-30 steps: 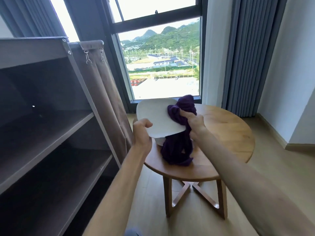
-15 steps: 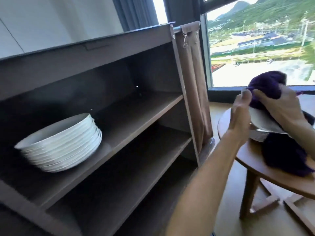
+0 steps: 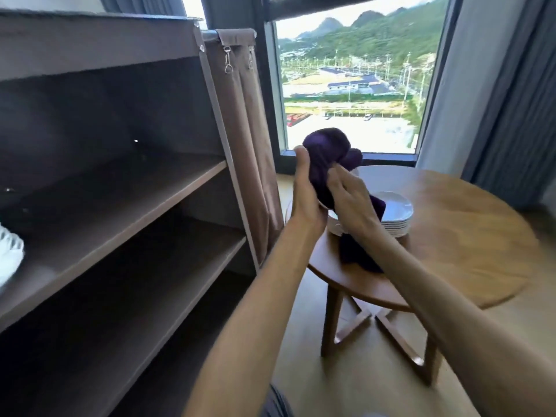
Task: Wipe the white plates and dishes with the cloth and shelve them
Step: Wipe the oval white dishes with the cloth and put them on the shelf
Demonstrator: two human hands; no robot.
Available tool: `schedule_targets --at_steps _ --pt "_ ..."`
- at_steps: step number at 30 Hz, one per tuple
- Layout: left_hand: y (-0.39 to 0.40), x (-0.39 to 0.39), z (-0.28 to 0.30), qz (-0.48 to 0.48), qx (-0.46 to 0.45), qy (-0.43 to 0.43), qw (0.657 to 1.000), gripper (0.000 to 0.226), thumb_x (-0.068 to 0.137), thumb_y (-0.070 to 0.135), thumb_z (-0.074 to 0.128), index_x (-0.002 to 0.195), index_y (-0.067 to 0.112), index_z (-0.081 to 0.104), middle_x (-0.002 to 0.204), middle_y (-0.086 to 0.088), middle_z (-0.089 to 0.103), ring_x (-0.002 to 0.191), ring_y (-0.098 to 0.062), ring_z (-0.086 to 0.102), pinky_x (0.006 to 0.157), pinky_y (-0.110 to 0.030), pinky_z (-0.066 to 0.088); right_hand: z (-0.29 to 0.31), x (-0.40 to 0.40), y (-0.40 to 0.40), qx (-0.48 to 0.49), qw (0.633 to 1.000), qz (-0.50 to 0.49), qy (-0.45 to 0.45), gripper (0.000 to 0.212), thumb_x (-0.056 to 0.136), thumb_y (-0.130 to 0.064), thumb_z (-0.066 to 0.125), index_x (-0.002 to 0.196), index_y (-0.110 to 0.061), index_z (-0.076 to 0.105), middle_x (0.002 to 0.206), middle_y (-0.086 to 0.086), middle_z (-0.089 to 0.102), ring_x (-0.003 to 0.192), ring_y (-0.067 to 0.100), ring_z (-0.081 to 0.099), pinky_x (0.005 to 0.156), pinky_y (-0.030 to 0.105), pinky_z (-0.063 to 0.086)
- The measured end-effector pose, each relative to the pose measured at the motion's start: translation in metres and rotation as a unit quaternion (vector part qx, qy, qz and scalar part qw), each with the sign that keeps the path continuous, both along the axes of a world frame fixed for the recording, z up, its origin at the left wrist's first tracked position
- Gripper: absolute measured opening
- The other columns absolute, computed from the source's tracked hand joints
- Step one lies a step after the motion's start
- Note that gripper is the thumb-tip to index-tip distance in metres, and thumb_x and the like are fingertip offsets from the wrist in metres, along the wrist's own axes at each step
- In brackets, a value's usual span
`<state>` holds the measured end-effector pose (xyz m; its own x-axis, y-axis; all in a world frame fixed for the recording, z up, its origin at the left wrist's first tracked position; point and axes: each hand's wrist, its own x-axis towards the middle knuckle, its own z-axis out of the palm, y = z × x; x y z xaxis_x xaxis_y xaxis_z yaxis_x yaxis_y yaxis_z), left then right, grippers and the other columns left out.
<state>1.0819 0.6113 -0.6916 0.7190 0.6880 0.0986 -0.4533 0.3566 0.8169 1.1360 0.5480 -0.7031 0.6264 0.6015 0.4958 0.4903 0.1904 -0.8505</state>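
I hold a white plate point(image 3: 333, 224) tilted almost upright above the left edge of the round wooden table point(image 3: 466, 233). My left hand point(image 3: 305, 201) grips its near rim. My right hand point(image 3: 350, 203) grips a dark purple cloth point(image 3: 326, 150) against the plate. The cloth is bunched over the plate's top and hangs down to the tabletop, hiding most of the plate. Behind my right hand a stack of several white plates point(image 3: 396, 216) sits on the table. More white plates point(image 3: 9, 255) stand on the middle shelf at the far left edge.
The brown shelf unit point(image 3: 126, 206) fills the left side, its boards bare near me. Its fabric curtain point(image 3: 249, 139) hangs bunched at its right post, close to the table. A window and grey drapes point(image 3: 517, 121) stand behind.
The view has swung back to the right, from the shelf towards the table. The plate has tipped from flat to nearly upright, and the cloth has moved up over its top edge.
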Motion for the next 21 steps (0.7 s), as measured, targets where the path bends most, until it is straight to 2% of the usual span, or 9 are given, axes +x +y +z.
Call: schedule_targets --at_steps 2,4,7,8,10,13,16,19,21 --pt "-0.001 0.004 0.002 -0.031 -0.01 -0.018 0.999 0.058 0.096 0.069 0.046 0.099 0.015 0.068 0.093 -0.004 0.068 0.092 -0.016 0.07 0.098 -0.034 0.053 0.006 0.006 0.001 -0.025 0.997 -0.024 -0.069 0.033 0.106 -0.021 0.04 0.101 0.0 0.064 0.101 0.009 0.069 0.091 0.015 0.061 0.082 0.025 0.045" --pt "-0.006 0.008 0.009 -0.049 -0.018 -0.003 0.999 0.056 0.092 0.072 0.046 0.1 0.019 0.064 0.1 0.001 0.066 0.091 -0.01 0.07 0.094 -0.027 0.053 0.011 0.015 0.003 -0.05 0.984 -0.069 -0.155 0.037 0.105 -0.023 0.041 0.112 0.006 0.061 0.113 0.026 0.061 0.105 0.036 0.056 0.094 0.045 0.043" --pt "-0.009 0.011 0.013 -0.061 0.009 -0.048 0.997 0.055 0.101 0.057 0.044 0.128 0.013 0.062 0.133 -0.013 0.062 0.134 -0.028 0.056 0.115 -0.042 0.043 0.019 0.025 0.008 -0.034 0.972 -0.138 -0.19 0.035 0.106 -0.025 0.042 0.12 0.001 0.06 0.12 0.02 0.057 0.111 0.036 0.054 0.098 0.053 0.044" --pt "-0.011 0.014 0.013 -0.067 0.017 -0.064 0.996 0.052 0.104 0.049 0.045 0.137 0.011 0.058 0.14 -0.018 0.059 0.139 -0.033 0.051 0.117 -0.047 0.04 0.021 0.03 0.008 -0.029 0.97 -0.152 -0.186 0.034 0.106 -0.026 0.04 0.121 -0.002 0.059 0.12 0.017 0.058 0.111 0.033 0.055 0.098 0.054 0.044" --pt "-0.018 0.018 0.014 -0.071 0.021 -0.064 0.995 0.048 0.101 0.026 0.054 0.144 0.003 0.051 0.134 -0.024 0.06 0.131 -0.037 0.056 0.111 -0.05 0.046 0.024 0.041 0.009 -0.043 0.971 -0.164 -0.171 0.035 0.106 -0.027 0.035 0.119 -0.004 0.058 0.116 0.016 0.06 0.109 0.033 0.057 0.095 0.056 0.044" --pt "-0.026 0.02 0.009 -0.045 -0.014 -0.043 0.998 0.065 0.07 -0.002 0.051 0.134 -0.004 0.053 0.106 -0.013 0.061 0.105 -0.033 0.056 0.088 -0.041 0.053 0.021 0.06 0.005 -0.115 0.959 -0.205 -0.16 0.037 0.109 -0.028 0.029 0.124 -0.008 0.057 0.125 0.016 0.061 0.121 0.035 0.053 0.103 0.056 0.039" --pt "-0.031 0.021 -0.002 -0.038 -0.053 -0.036 0.997 0.065 0.058 0.002 0.046 0.122 0.002 0.06 0.1 -0.013 0.062 0.096 -0.033 0.056 0.09 -0.042 0.051 0.013 0.075 -0.002 -0.199 0.931 -0.26 -0.158 0.037 0.111 -0.032 0.027 0.125 -0.014 0.056 0.131 0.013 0.059 0.125 0.034 0.051 0.105 0.055 0.038" --pt "-0.027 0.017 -0.006 -0.039 -0.056 -0.02 0.997 0.048 0.06 0.006 0.049 0.104 0.008 0.068 0.084 -0.009 0.069 0.083 -0.029 0.064 0.085 -0.044 0.055 0.007 0.096 -0.014 -0.208 0.935 -0.267 -0.101 0.04 0.109 -0.042 0.029 0.113 -0.017 0.06 0.108 0.011 0.064 0.098 0.034 0.058 0.081 0.042 0.041" --pt "-0.02 0.013 -0.004 -0.034 -0.05 -0.021 0.998 0.046 0.057 0.01 0.051 0.1 0.012 0.067 0.078 -0.005 0.072 0.075 -0.025 0.069 0.074 -0.04 0.06 0.006 0.113 -0.028 -0.158 0.968 -0.194 0.025 0.041 0.107 -0.046 0.04 0.105 -0.015 0.067 0.094 0.007 0.066 0.088 0.028 0.058 0.071 0.036 0.04"
